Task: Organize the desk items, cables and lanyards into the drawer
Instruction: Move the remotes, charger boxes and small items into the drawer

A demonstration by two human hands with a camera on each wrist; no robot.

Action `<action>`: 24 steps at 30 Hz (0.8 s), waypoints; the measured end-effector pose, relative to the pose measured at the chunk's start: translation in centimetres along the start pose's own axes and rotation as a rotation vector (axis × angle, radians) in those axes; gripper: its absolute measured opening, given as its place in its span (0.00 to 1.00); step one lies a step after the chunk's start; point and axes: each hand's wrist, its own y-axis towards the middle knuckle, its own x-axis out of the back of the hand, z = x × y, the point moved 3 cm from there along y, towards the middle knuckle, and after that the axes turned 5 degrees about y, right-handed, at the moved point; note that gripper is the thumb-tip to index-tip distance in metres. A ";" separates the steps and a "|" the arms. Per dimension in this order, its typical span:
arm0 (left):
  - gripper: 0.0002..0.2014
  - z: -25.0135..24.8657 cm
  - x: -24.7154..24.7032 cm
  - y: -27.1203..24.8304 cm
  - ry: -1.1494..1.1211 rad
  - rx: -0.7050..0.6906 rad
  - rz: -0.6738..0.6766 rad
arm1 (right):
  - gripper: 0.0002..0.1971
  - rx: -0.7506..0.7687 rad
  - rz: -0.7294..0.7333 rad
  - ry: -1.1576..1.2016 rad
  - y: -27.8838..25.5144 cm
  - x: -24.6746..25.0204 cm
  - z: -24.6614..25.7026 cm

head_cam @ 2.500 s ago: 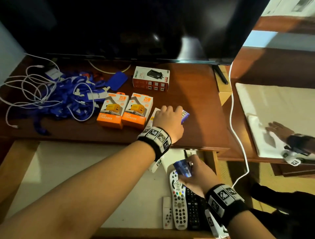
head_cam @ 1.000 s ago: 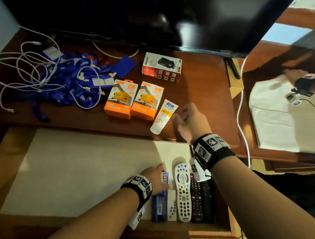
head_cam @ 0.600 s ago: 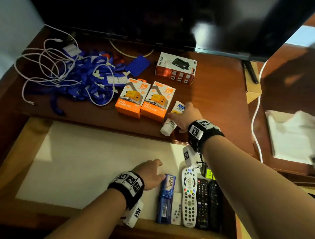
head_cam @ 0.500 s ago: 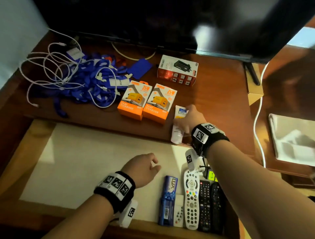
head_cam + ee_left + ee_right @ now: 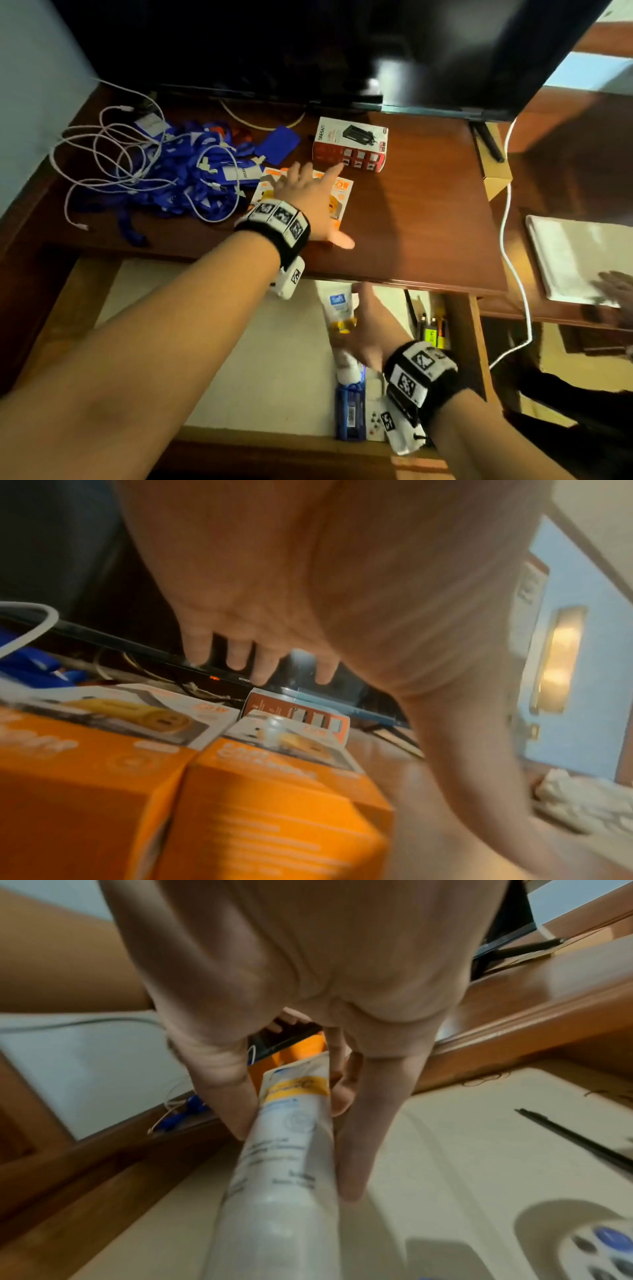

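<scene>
Low in the centre of the head view, the right hand (image 5: 368,329) now holds the white tube (image 5: 339,310) over the open drawer (image 5: 260,359), fingers curled round it; half a second ago that tube was still on the bench (image 5: 411,219) beside the chargers. The left hand (image 5: 308,198), which was down in the drawer, has risen to the middle of the frame and spreads flat, fingers apart, over the 2 orange charger boxes (image 5: 103,764), gripping nothing. So the tube is nearly stowed, probably beside the blue box (image 5: 349,411), and the chargers look like the next pick. At upper left the white cables (image 5: 113,161) and blue lanyards (image 5: 191,171) remain untouched, with the red-and-white box (image 5: 351,144) behind.
</scene>
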 end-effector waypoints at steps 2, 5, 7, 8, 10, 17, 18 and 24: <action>0.79 0.3 -0.2 1.5 0.087 -0.087 0.121 | 0.41 0.068 0.064 -0.062 -1.1 -1.8 0.1; 0.79 0.8 -1.0 2.9 0.221 -0.170 0.190 | 0.41 0.053 0.140 -0.140 -1.7 -4.1 -0.3; 0.79 0.7 -1.3 3.2 0.305 -0.195 0.170 | 0.39 0.018 0.180 -0.201 -1.6 -5.6 -0.8; 0.77 0.6 -1.2 3.2 0.332 -0.204 0.135 | 0.38 -0.004 0.194 -0.230 -1.5 -6.2 -1.1; 0.73 0.4 -0.6 3.4 0.354 -0.224 0.065 | 0.37 -0.054 0.208 -0.270 -1.1 -7.2 -1.8; 0.66 0.4 -0.1 4.1 0.333 -0.265 0.044 | 0.40 -0.139 0.321 -0.368 -0.3 -9.4 -3.0; 0.66 0.4 -0.1 3.9 0.337 -0.271 0.031 | 0.40 -0.138 0.317 -0.384 -0.2 -9.7 -3.2; 0.63 -1.4 1.5 -1.6 0.226 -0.324 -0.135 | 0.41 -0.102 0.297 -0.522 0.3 -10.2 -3.9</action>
